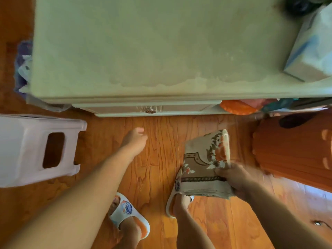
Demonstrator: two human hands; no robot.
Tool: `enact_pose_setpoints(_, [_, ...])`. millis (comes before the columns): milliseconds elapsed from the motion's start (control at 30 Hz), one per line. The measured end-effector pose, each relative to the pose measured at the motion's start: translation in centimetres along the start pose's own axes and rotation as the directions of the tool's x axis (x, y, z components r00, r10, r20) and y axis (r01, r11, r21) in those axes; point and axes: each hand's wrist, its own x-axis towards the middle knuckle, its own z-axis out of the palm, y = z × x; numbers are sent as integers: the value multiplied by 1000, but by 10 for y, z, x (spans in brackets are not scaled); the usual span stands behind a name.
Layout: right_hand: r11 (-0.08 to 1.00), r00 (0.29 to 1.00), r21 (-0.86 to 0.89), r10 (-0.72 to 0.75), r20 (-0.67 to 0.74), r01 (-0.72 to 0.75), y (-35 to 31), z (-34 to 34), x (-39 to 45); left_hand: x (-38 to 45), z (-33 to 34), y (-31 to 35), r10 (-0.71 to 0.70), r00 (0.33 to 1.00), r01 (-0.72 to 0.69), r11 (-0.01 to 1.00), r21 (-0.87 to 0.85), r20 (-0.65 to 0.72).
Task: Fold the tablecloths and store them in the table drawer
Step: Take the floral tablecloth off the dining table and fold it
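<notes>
The left hand (pixel 136 141) is reaching, fingers loosely curled and holding nothing, the drawer knob (pixel 150 111) beyond its fingertips. The right hand (pixel 231 178) is gripping the folded tablecloth (pixel 201 166). No writing is legible.

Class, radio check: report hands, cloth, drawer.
Right hand grips folded tablecloth. Left hand reaching toward drawer knob, holding nothing. Drawer looks shut. Nothing in the way.

We see a white plastic stool (pixel 36 150) standing on the wooden floor (pixel 152 177) at the left. A pale tissue box (pixel 312 51) sits on the tabletop's right end, with a dark blurred object (pixel 300 4) beyond it. An orange pleated fabric (pixel 294 150) hangs at the right. White slippers (pixel 128 215) with an orange-and-blue print rest on the floorboards. A crumpled purple bag (pixel 22 69) lies left of the table.
</notes>
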Motion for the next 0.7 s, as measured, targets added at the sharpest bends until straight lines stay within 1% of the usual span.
enact_pose_setpoints(67, [1000, 999, 22, 7, -54, -6, 8, -4, 23, 39, 20, 12, 125, 991, -120, 987, 109, -38])
enact_pose_setpoints(133, [998, 997, 58, -5, -83, 10, 16, -7, 40, 72, 37, 22, 287, 956, -250, 903, 350, -57])
enact_pose_setpoints(167, [997, 996, 69, -15, -91, 22, 18, -8, 47, 84, 44, 23, 345, 937, -281, 834, 474, -53])
enact_pose_setpoints(200, [997, 995, 74, -22, -96, 29, 20, -9, 51, 90, 49, 22, 340, 940, -262, 793, 550, -42])
enact_pose_setpoints(233, [997, 995, 75, -28, -95, 35, 22, -10, 55, 93, 53, 19, 296, 954, -211, 768, 604, -42])
enact_pose_setpoints(267, [997, 996, 71, -35, -85, 41, 22, -11, 55, 92, 56, 17, 271, 960, -160, 742, 651, -72])
enact_pose_setpoints(300, [997, 996, 67, -41, -75, 46, 22, -12, 55, 90, 60, 15, 303, 946, -136, 700, 701, -119])
enact_pose_setpoints(333, [997, 997, 59, -46, -67, 50, 21, -14, 52, 88, 62, 15, 359, 921, -137, 667, 733, -154])
enact_pose_setpoints(367, [998, 997, 47, -49, -61, 52, 21, -16, 49, 86, 63, 17, 399, 901, -151, 653, 742, -168])
enact_pose_setpoints(400, [998, 997, 39, -49, -52, 51, 20, -18, 45, 84, 63, 20, 403, 898, -155, 665, 730, -176])
enact_pose_setpoints(467, [998, 999, 33, -47, -13, 48, 18, -22, 33, 81, 62, 23, 355, 918, -132, 694, 708, -177])
enact_pose_setpoints(600, [997, 993, 77, -27, 115, 18, 12, -38, 0, 71, 53, 32, 311, 945, -132, 641, 757, -99])
enact_pose_setpoints(700, [996, 986, 91, -19, 164, 4, 4, -52, -20, 60, 49, 33, 239, 968, -116, 688, 717, -73])
